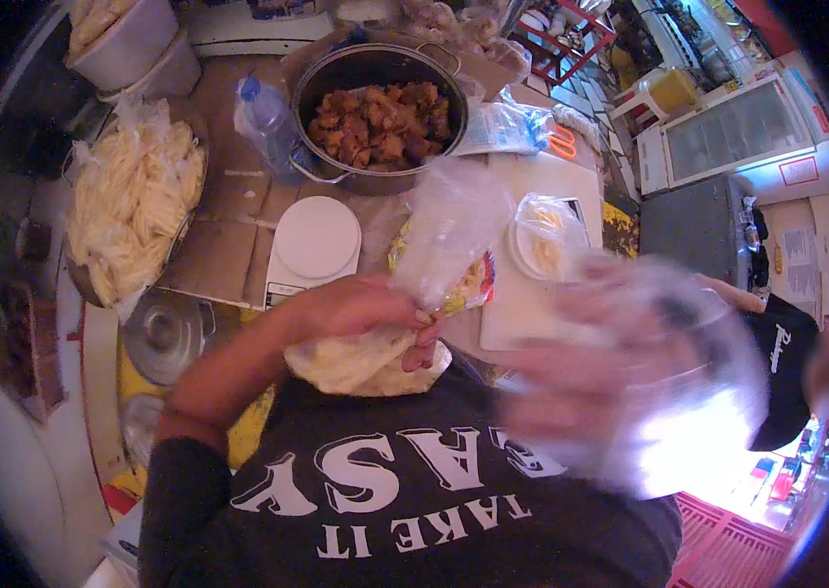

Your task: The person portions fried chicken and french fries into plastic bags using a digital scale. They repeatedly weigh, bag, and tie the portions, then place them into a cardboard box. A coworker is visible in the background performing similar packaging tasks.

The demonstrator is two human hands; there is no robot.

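Observation:
My left hand (363, 312) pinches the gathered neck of a clear plastic bag (356, 367) of pale food, held against my dark shirt. Strongly blurred by motion, my right hand (591, 360) is at the right, with clear plastic (723, 360) around or behind it; its grip is unclear. Another clear plastic bag (458, 213) stands just beyond my left hand, over a colourful printed packet (477, 283). A white kitchen scale (317, 237) lies near my left forearm. To the right, a small white bowl (532, 253) holds pale strips under plastic, on a white board (517, 316).
A large pot (381, 173) of browned meat pieces stands at the back beside a plastic bottle (267, 117). Bagged pale strips (135, 198) fill a wide basin at left. Orange-handled scissors (561, 141) lie back right. Another person (782, 360) is at far right.

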